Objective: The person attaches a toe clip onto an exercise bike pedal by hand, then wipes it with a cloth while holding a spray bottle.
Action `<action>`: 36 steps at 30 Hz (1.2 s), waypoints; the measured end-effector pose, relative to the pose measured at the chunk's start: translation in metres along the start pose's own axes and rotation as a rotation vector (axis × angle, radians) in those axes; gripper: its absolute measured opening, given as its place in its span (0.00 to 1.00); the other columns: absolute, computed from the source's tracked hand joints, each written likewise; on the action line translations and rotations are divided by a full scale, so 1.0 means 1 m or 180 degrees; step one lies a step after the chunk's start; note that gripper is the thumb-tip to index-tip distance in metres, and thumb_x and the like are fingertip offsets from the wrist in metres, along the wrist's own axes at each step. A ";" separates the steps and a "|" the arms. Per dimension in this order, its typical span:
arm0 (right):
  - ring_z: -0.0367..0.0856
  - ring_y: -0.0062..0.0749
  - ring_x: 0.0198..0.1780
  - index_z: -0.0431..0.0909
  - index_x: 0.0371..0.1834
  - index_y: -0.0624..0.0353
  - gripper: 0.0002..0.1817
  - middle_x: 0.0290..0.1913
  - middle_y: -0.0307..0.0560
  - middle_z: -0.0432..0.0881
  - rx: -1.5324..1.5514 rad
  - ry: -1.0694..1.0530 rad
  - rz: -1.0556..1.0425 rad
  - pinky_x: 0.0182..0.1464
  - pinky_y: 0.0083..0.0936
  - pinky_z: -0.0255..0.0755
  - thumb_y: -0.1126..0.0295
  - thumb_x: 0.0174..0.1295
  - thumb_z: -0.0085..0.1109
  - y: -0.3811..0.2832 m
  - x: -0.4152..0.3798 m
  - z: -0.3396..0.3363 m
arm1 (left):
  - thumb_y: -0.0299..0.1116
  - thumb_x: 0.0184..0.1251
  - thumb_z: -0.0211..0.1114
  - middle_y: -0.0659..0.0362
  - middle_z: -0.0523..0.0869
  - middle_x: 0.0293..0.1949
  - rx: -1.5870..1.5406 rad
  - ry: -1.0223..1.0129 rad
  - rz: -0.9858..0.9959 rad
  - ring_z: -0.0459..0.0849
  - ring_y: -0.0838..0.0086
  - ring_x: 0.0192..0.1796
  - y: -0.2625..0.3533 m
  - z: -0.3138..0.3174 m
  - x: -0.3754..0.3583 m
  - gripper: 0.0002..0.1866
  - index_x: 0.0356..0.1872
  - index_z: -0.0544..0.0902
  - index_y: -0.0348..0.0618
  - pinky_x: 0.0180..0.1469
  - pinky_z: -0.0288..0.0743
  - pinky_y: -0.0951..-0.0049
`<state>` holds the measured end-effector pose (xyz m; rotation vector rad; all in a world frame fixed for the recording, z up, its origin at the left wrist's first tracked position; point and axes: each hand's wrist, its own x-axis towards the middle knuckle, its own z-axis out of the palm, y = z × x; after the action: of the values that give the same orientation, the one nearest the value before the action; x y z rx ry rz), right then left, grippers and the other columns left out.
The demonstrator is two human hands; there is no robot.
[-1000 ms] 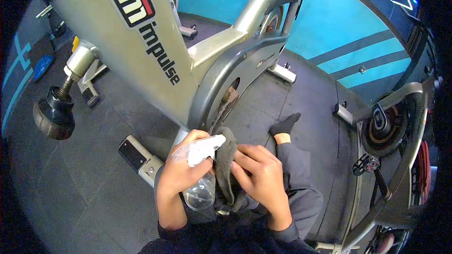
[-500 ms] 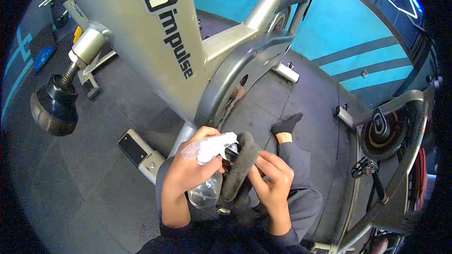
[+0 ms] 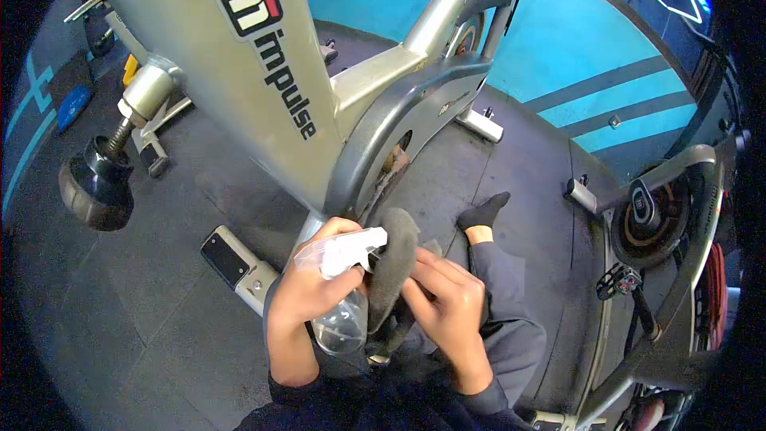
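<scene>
My left hand (image 3: 299,291) is wrapped around a clear spray bottle (image 3: 343,326) with a white trigger head. Clear plastic film (image 3: 309,254) shows at the back of that head. Between thumb and fingers, my right hand (image 3: 451,299) grips a fuzzy dark grey cloth (image 3: 395,259), whose exact kind I cannot make out. The cloth stands upright right in front of the nozzle, either touching it or very close. Its far side and my right fingertips are partly hidden. Both hands are above my lap, close to the base of an exercise bike (image 3: 287,104).
The bike's rear foot bar (image 3: 239,263) lies left of my legs, and its dark wheel cover (image 3: 383,128) rises ahead. Another bike (image 3: 678,215) stands at the right. A blue wall (image 3: 566,40) is behind. My sock-covered foot (image 3: 484,211) rests on dark floor tiles (image 3: 144,287).
The grey cloth and my right hand have moved slightly left, and the cloth now covers more of the space before the nozzle. The camera view has shifted a little.
</scene>
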<state>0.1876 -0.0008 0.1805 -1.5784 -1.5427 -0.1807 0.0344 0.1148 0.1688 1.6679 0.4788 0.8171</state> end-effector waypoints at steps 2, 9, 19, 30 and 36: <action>0.84 0.41 0.35 0.83 0.32 0.60 0.08 0.43 0.50 0.85 -0.0017 -0.0049 0.0090 0.40 0.29 0.77 0.72 0.48 0.66 0.005 -0.011 -0.012 | 0.21 0.53 0.57 0.57 0.84 0.35 -0.0539 -0.0110 -0.0388 0.85 0.75 0.32 0.001 -0.002 -0.002 0.20 0.50 0.71 0.37 0.36 0.77 0.74; 0.84 0.41 0.35 0.83 0.31 0.61 0.07 0.41 0.51 0.85 -0.0077 0.0014 0.0169 0.39 0.30 0.76 0.73 0.48 0.67 0.012 -0.016 -0.019 | 0.18 0.52 0.55 0.54 0.84 0.37 -0.0465 -0.0071 -0.0216 0.85 0.74 0.30 -0.002 0.005 0.002 0.22 0.53 0.70 0.37 0.33 0.78 0.74; 0.84 0.41 0.37 0.83 0.31 0.59 0.07 0.41 0.49 0.85 -0.0006 -0.0090 -0.0093 0.40 0.31 0.76 0.70 0.49 0.67 -0.004 0.012 0.012 | 0.18 0.48 0.57 0.55 0.81 0.50 0.0241 -0.0116 0.0201 0.81 0.76 0.44 -0.007 -0.008 -0.002 0.35 0.64 0.65 0.38 0.45 0.76 0.75; 0.85 0.43 0.42 0.84 0.36 0.64 0.12 0.44 0.54 0.85 0.0270 -0.0182 0.0131 0.45 0.29 0.77 0.77 0.46 0.66 0.010 -0.031 -0.021 | 0.14 0.51 0.53 0.49 0.74 0.60 -0.1470 -0.0392 -0.0048 0.86 0.63 0.41 -0.015 -0.019 -0.004 0.32 0.63 0.65 0.33 0.44 0.79 0.70; 0.85 0.45 0.39 0.84 0.35 0.63 0.10 0.42 0.53 0.85 0.0197 0.0003 0.0293 0.42 0.29 0.78 0.76 0.47 0.67 0.015 -0.028 -0.021 | 0.13 0.51 0.52 0.51 0.75 0.55 -0.1559 -0.0234 0.0127 0.86 0.60 0.45 -0.021 -0.013 -0.003 0.27 0.58 0.70 0.30 0.47 0.80 0.68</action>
<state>0.2039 -0.0327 0.1672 -1.5962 -1.4578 -0.0817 0.0247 0.1272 0.1487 1.2497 0.1732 0.8213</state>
